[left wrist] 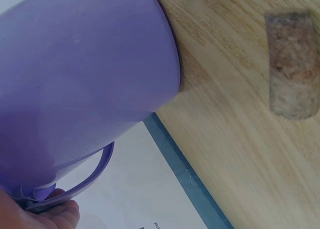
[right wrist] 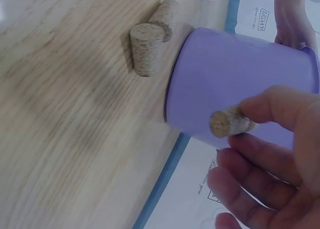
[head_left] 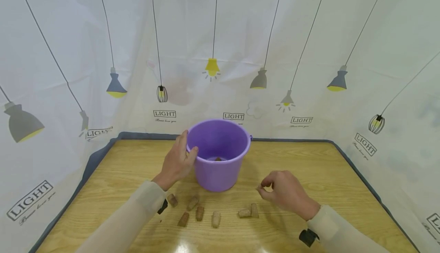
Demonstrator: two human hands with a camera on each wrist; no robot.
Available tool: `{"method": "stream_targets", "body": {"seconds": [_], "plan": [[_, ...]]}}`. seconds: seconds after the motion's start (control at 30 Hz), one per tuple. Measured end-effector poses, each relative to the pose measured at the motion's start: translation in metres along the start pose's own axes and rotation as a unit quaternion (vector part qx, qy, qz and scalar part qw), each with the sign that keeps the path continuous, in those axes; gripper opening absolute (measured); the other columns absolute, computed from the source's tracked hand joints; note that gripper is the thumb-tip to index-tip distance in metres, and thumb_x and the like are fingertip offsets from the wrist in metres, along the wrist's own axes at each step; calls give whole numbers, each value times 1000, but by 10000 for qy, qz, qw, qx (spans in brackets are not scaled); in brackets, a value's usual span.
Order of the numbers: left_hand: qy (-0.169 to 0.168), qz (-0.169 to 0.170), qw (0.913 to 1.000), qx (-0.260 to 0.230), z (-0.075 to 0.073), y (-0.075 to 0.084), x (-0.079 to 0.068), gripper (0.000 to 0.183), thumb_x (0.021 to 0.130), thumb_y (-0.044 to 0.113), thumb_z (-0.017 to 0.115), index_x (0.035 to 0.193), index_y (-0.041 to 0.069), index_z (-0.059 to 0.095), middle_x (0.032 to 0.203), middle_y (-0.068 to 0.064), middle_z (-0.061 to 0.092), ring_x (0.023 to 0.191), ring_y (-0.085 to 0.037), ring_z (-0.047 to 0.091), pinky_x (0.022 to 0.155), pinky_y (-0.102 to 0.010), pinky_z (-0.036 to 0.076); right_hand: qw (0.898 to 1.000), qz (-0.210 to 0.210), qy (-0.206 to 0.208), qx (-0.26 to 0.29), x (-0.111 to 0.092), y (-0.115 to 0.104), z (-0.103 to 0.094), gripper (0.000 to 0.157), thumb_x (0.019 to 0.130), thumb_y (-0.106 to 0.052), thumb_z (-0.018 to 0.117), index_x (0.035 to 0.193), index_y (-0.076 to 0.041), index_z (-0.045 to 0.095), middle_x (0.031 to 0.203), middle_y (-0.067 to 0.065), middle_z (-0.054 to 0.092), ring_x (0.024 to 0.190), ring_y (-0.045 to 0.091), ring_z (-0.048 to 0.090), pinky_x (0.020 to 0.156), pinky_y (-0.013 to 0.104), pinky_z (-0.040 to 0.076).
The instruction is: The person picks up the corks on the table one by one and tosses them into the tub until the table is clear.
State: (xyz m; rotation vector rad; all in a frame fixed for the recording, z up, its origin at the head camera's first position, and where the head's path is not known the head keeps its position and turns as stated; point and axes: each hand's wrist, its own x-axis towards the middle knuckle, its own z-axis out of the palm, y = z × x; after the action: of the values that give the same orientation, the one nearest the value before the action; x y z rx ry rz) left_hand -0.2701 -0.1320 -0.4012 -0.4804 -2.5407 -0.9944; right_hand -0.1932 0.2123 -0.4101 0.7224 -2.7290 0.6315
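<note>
A purple bucket (head_left: 218, 176) stands upright on the table. My left hand (head_left: 177, 163) grips its rim on the left side, thumb over the edge; in the left wrist view its fingers (left wrist: 65, 216) are by the bucket's handle (left wrist: 95, 174). Between thumb and forefinger, my right hand (head_left: 287, 192) pinches a cork (right wrist: 227, 122), to the right of the bucket and outside it. The other fingers of that hand are loosely bent. Part of a brown piece (head_left: 218, 159) shows at the bottom inside the bucket.
Several corks lie on the wooden table (head_left: 127, 169) in front of the bucket, among them a pale cork (head_left: 216, 219) and a darker cork (head_left: 183, 219). Two touching corks, one being an upright cork (head_left: 254, 210), are near my right hand. A lamp-printed sheet (head_left: 192, 28) surrounds the table.
</note>
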Motion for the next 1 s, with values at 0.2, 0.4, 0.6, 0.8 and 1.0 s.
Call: {"method": "stream_targets", "body": {"seconds": [0.2,0.4,0.6,0.8,1.0], "plan": [[-51,-36,10000,8,1,-1,0,74,103,36,47,161,-1,22,154,-26,40,128,-42,54,102,-60,47,9980,-109,613,58,5,-5,0,5,82,-18,83,79,-21,81,78,-10,72,65,1,55,58,21,48],[-57,-34,10000,16,0,0,-1,73,103,35,48,161,-1,22,154,-26,40,128,-42,54,101,-60,48,9928,-377,1134,72,10,-8,-3,5,81,-15,84,80,-19,81,80,-8,74,65,2,59,60,23,51],[-27,-20,10000,24,0,0,-1,74,102,35,49,161,-1,22,155,-26,39,130,-43,53,102,-61,47,9860,-549,1571,52,16,-10,-6,4,81,-15,85,83,-14,82,81,-5,75,66,4,61,62,27,52],[-14,3,10000,45,0,-1,0,74,102,35,49,161,-1,22,155,-26,39,131,-43,52,103,-61,46,9786,-634,1956,-35,23,-13,-10,6,81,-17,86,84,-15,81,81,-6,75,68,10,65,64,32,51],[-7,10,10000,56,0,-1,1,74,102,36,48,161,-1,22,155,-26,39,131,-43,52,102,-61,47,9728,-730,2198,-21,30,-17,-18,7,80,-17,85,86,-13,81,82,-4,76,71,12,67,65,33,49]]}}
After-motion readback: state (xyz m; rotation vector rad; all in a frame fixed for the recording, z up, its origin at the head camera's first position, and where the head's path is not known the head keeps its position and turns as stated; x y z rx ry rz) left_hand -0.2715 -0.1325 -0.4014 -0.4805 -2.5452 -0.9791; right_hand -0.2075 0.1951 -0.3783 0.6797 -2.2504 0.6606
